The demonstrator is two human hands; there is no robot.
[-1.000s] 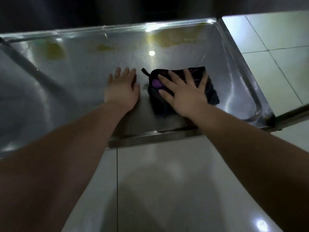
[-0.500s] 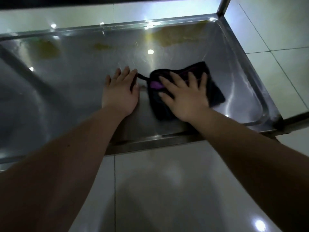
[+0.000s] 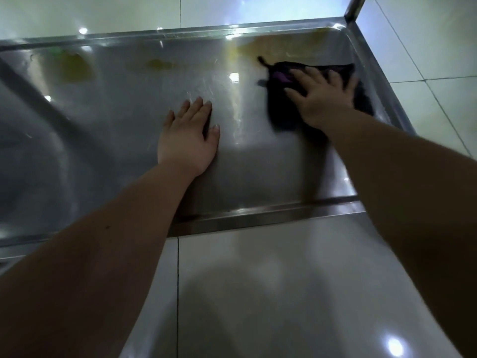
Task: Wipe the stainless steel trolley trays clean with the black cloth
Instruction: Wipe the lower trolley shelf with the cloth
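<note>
Left hand (image 3: pixel 188 136): open and flat, fingers straight, palm resting on the bare tray (image 3: pixel 124 120).
Right hand (image 3: pixel 322 99): fingers spread, pressing flat on the cloth (image 3: pixel 280 112), not curled round it.
Cloth: black with a purple patch, under the right hand, well right of the left hand.
Stains (image 3: pixel 74 69): yellowish, beyond the left hand along the far rim.
Floor (image 3: pixel 284 280): pale tiles beneath both forearms.
</note>
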